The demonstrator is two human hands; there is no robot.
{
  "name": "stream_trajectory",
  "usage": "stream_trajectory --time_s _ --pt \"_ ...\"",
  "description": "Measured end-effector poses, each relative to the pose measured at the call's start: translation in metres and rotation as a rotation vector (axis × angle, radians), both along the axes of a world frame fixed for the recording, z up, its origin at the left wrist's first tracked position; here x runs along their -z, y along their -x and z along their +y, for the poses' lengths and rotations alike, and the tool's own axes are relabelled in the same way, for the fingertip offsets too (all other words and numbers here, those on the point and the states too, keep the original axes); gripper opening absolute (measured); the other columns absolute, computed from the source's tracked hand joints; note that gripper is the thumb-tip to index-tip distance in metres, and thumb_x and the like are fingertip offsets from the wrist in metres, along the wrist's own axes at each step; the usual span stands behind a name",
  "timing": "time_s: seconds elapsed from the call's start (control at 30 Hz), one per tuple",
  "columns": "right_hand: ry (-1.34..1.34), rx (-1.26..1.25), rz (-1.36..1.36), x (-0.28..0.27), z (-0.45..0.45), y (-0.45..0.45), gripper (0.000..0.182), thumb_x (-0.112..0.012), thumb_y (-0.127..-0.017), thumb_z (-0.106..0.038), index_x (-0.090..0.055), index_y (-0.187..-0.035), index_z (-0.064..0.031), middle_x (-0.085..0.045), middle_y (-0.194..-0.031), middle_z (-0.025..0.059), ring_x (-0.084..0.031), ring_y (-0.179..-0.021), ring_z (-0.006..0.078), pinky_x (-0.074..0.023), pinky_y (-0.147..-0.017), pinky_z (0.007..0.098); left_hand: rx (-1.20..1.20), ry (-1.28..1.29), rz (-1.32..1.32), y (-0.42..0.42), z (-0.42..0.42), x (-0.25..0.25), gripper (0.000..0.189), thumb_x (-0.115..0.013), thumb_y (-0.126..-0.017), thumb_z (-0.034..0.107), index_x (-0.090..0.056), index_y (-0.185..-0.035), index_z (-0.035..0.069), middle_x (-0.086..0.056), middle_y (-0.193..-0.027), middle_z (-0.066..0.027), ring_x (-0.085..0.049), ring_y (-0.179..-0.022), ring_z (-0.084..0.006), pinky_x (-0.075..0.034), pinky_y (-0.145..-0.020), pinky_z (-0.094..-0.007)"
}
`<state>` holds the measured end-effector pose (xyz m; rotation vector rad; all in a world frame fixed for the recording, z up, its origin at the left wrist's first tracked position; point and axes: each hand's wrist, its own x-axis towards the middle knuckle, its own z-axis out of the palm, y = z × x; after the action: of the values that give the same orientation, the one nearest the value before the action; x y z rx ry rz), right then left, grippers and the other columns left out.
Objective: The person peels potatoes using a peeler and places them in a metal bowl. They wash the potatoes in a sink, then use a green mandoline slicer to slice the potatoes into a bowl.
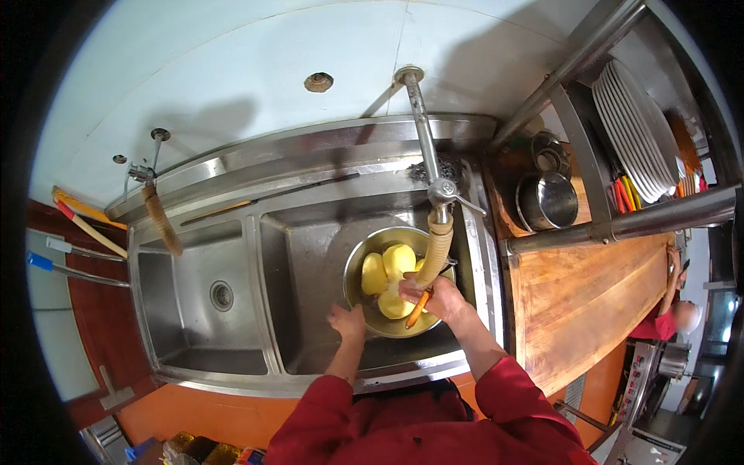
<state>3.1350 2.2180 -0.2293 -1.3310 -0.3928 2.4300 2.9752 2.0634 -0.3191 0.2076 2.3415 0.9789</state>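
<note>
A round metal bowl (352,256) stands in the right-hand sink basin (308,250) with several peeled yellow potatoes (399,260) in it. Over the bowl's right side, my right hand (444,299) holds a peeler with an orange handle (418,309); its metal end shows beyond the fingers. The ribbed hose (437,250) on the tap (443,190) hangs right above that hand and hides part of it. Beside the bowl's lower left rim is my left hand (349,322), fingers apart and holding nothing visible. Whether it touches the rim, I cannot tell.
To the left is a second basin with a drain (221,295) and another hosed tap (157,215). A thin rod (279,196) lies along the sink's back ledge. Metal pots (546,200), a wooden worktop (587,302) and shelved plates (630,133) stand right. A person (662,325) works beyond.
</note>
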Motion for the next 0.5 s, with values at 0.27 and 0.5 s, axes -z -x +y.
stream_trajectory --time_s 0.27,0.5 --pt "-0.010 -0.109 0.145 0.021 0.006 0.005 0.041 -0.052 -0.100 -0.022 -0.053 -0.125 0.0111 -0.061 -0.122 0.0277 -0.066 -0.104 0.0366 -0.0556 -0.096 0.0471 -0.431 -0.510 -1.093 -0.041 0.074 -0.050 0.027 -0.053 -0.095 0.025 -0.058 -0.107 0.001 -0.064 -0.086 -0.0138 -0.063 -0.079 -0.0259 -0.054 -0.073 -0.0376" --pt "-0.131 -0.119 -0.055 -0.026 0.015 -0.011 0.032 -0.062 -0.090 -0.008 -0.058 -0.116 0.0091 -0.066 -0.105 0.0180 -0.068 -0.095 0.0291 -0.0574 -0.089 0.0374 -0.257 -0.577 -1.231 -0.071 0.109 -0.019 0.031 -0.044 -0.100 0.032 -0.060 -0.104 0.006 -0.067 -0.085 -0.0130 -0.064 -0.059 -0.0228 -0.048 -0.041 -0.0310"
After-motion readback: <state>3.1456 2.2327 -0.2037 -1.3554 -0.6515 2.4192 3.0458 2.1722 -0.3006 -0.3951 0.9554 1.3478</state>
